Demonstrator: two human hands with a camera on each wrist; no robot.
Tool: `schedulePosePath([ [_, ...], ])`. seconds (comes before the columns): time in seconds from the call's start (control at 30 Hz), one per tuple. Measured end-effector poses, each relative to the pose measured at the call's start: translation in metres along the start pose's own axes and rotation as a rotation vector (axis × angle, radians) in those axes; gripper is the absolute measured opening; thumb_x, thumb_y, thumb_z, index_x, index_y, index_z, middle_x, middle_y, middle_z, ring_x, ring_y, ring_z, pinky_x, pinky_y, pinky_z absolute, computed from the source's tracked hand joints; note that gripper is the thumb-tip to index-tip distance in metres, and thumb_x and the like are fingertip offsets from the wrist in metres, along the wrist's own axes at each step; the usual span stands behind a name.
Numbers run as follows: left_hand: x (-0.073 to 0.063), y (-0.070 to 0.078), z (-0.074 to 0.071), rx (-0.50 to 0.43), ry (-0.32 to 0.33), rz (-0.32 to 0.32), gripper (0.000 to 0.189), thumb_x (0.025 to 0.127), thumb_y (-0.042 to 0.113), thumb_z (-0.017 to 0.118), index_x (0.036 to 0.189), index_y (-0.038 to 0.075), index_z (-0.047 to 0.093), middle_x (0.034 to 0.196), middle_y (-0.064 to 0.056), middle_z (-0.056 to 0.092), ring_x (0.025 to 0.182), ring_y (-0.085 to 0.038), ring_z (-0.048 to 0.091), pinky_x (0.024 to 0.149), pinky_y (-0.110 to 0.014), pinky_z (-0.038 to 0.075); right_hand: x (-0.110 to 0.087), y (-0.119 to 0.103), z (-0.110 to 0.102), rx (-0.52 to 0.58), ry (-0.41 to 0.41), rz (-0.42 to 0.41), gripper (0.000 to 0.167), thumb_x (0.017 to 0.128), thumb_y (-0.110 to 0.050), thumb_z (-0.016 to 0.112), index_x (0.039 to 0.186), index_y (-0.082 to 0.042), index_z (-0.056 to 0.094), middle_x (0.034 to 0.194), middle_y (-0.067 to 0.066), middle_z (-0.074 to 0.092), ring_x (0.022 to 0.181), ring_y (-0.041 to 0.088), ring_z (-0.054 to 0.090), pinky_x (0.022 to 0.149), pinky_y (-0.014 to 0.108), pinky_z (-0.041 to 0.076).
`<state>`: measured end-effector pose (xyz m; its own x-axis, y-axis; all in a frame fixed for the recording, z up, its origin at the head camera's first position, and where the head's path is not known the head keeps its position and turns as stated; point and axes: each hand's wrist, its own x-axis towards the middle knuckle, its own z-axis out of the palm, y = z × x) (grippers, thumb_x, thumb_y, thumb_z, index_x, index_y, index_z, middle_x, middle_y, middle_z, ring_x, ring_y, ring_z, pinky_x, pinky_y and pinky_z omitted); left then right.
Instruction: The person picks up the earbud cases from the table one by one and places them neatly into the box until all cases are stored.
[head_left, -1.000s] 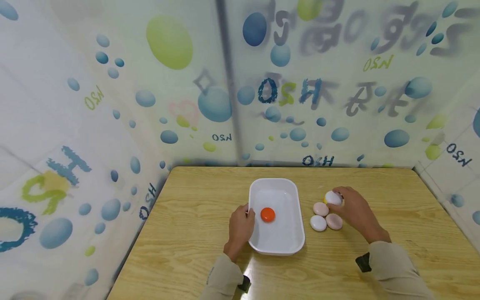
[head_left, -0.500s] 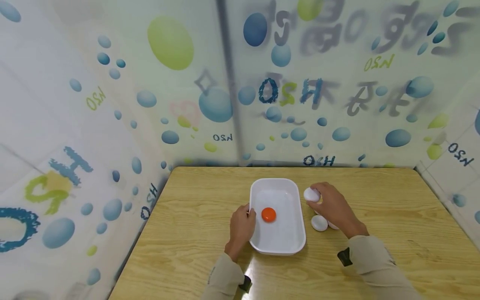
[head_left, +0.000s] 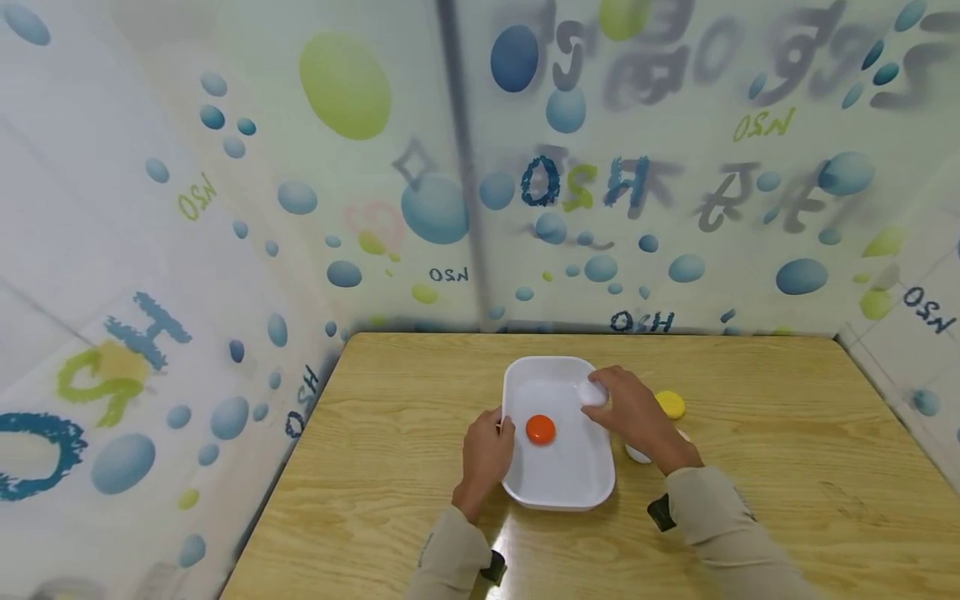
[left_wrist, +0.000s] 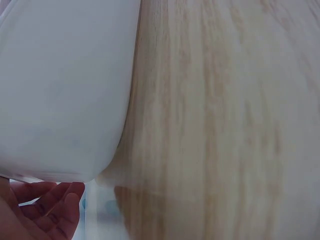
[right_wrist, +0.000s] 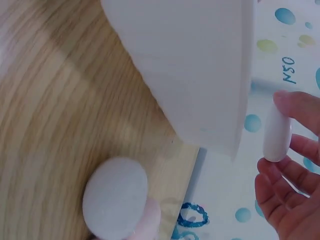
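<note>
Here's the right hand (head_left: 633, 408), thumb and fingers pinching a white disc (head_left: 592, 393) above the tray (head_left: 558, 479), while the left hand (head_left: 486, 450) grips its side! Looks like the placing step; next, I'd say, calls for lowering and a gentle release. The count: one tray; one orange disc (head_left: 540, 430) inside, between the hands; one yellow disc (head_left: 671, 405) right of the right hand; below its wrist, a second white disc (right_wrist: 115, 198) and at least one pale pink disc (right_wrist: 149, 220), partly hidden.

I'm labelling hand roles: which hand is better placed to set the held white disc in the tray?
Probably the right hand: it pinches the white disc over the tray, near its far right corner. The left hand, gripping the tray's left side, seems better suited to steadying it.
</note>
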<state>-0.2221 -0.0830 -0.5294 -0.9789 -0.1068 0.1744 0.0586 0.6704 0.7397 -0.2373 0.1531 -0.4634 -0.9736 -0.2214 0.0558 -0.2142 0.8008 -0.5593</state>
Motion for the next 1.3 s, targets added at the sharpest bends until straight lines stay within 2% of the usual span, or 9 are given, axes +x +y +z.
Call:
schedulePosePath([
  [0.23, 0.0, 0.002, -0.001, 0.008, -0.01, 0.009, 0.02, 0.095, 0.014, 0.056, 0.103, 0.006, 0.073, 0.077, -0.004, 0.059, 0.064, -0.014, 0.05, 0.056, -0.029, 0.041, 0.002, -0.004, 0.017, -0.014, -0.02, -0.017, 0.052, 0.086, -0.024, 0.077, 0.129, -0.002, 0.058, 0.132, 0.019, 0.056, 0.117, 0.035, 0.054, 0.096, 0.051, 0.05],
  [0.53, -0.001, 0.001, 0.0, 0.025, 0.008, 0.018, 0.019, 0.093, 0.014, 0.057, 0.099, 0.006, 0.073, 0.075, -0.004, 0.058, 0.064, -0.015, 0.051, 0.055, -0.029, 0.041, 0.007, -0.012, 0.027, -0.022, -0.045, -0.018, 0.052, 0.084, -0.022, 0.079, 0.128, -0.003, 0.059, 0.13, 0.017, 0.058, 0.115, 0.034, 0.055, 0.095, 0.049, 0.051],
  [0.8, 0.0, 0.0, -0.001, 0.034, 0.011, 0.023, 0.017, 0.093, 0.013, 0.057, 0.097, 0.005, 0.072, 0.074, -0.004, 0.056, 0.063, -0.016, 0.051, 0.055, -0.03, 0.041, 0.01, -0.015, 0.037, -0.049, -0.075, -0.077, 0.049, 0.083, -0.02, 0.08, 0.125, -0.003, 0.062, 0.121, 0.014, 0.061, 0.107, 0.028, 0.058, 0.095, 0.047, 0.051],
  [1.07, 0.001, -0.002, 0.0, 0.032, 0.022, 0.035, 0.017, 0.093, 0.014, 0.057, 0.096, 0.007, 0.073, 0.075, -0.004, 0.058, 0.064, -0.015, 0.052, 0.055, -0.029, 0.041, 0.013, -0.017, 0.045, -0.162, -0.106, -0.094, 0.051, 0.084, -0.022, 0.08, 0.127, -0.002, 0.061, 0.122, 0.014, 0.061, 0.109, 0.027, 0.058, 0.098, 0.044, 0.05],
  [1.3, 0.0, -0.001, 0.0, 0.036, 0.016, 0.031, 0.018, 0.093, 0.013, 0.057, 0.096, 0.006, 0.073, 0.075, -0.005, 0.059, 0.064, -0.016, 0.053, 0.056, -0.03, 0.042, 0.014, -0.015, 0.05, -0.208, -0.081, -0.15, 0.05, 0.083, -0.022, 0.08, 0.125, -0.001, 0.062, 0.12, 0.014, 0.063, 0.106, 0.028, 0.059, 0.095, 0.043, 0.051],
])
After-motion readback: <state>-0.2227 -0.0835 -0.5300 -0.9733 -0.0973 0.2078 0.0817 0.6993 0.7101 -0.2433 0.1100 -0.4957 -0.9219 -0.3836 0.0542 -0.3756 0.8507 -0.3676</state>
